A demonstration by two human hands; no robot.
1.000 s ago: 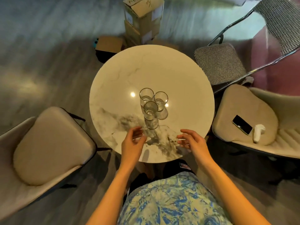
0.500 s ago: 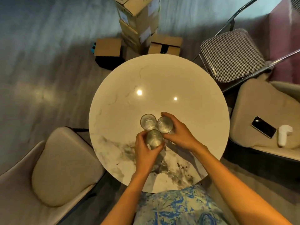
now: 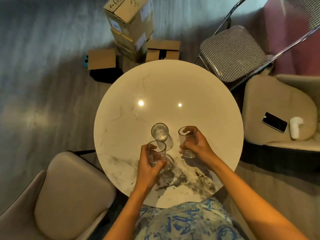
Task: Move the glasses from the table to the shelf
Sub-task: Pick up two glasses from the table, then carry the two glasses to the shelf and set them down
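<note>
Scene: A person stands over a round marble tabletop (image 3: pixel 121 118), seen from a head-worn camera looking down.
Left hand: The left hand (image 3: pixel 149 168) is wrapped around a clear glass (image 3: pixel 156 154), fingers curled across its lower wall, the rim tipped slightly toward the far side.
Right hand: The right hand (image 3: pixel 196 144) is closed on a second glass (image 3: pixel 187 140), thumb over the near rim, the base apparently just clear of the marble, though that is hard to confirm.
Third glass: One more tumbler (image 3: pixel 159 132) stands upright and untouched on the tabletop, just beyond the left hand's glass and to the left of the right hand's.
Key relation: The standing tumbler lies ahead of both hands, its long axis vertical, and nearer the left hand than the right. Both hands are full, so neither seems free to take it on this trip.
Shelf: No shelf shows in this view; its direction cannot be told.
Surroundings: Cardboard boxes (image 3: pixel 131 26) are stacked on the floor past the table, a houndstooth folding chair (image 3: pixel 232 52) sits to the far right, and a phone (image 3: pixel 274 122) rests on a beige armchair (image 3: pixel 277 101).
Progress: Judged early; two glasses are in hand, one remains, none shelved.
Risk: Smooth glass held one-handed may slip while turning away.
</note>
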